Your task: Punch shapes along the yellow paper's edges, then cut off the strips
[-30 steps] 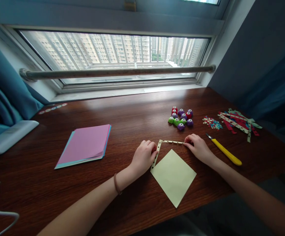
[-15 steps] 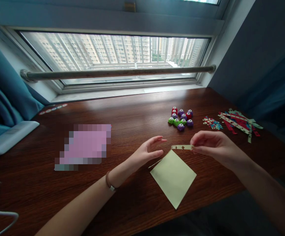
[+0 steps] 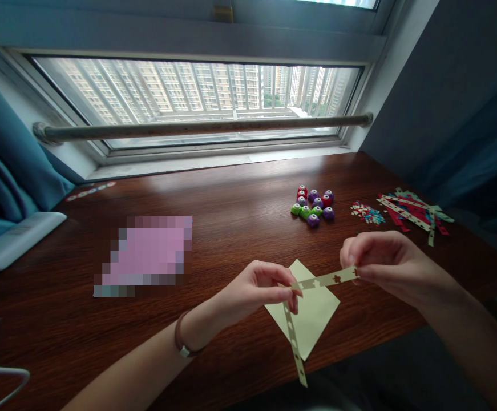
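A narrow pale yellow paper strip (image 3: 329,279) with punched shapes runs between my two hands. My left hand (image 3: 269,283) is closed on it, pinching it between thumb and fingers where it bends, and its other stretch hangs down toward the desk's front edge. My right hand (image 3: 385,260) is closed too, pinching one end of the strip. Under the strip lies a square pale yellow sheet of paper (image 3: 316,314), one corner toward me, partly hidden by my left hand and the strip.
Several small red, purple and green punches (image 3: 314,205) sit beyond my hands. Tiny paper cutouts (image 3: 368,213) and a pile of punched strips (image 3: 417,211) lie right. A blurred pink item (image 3: 148,254), a white device (image 3: 21,242) and a white cable (image 3: 8,371) are left.
My left hand has moved right and closed on the strip, over the sheet. My right hand has shifted slightly right, and the strip now hangs down in front.
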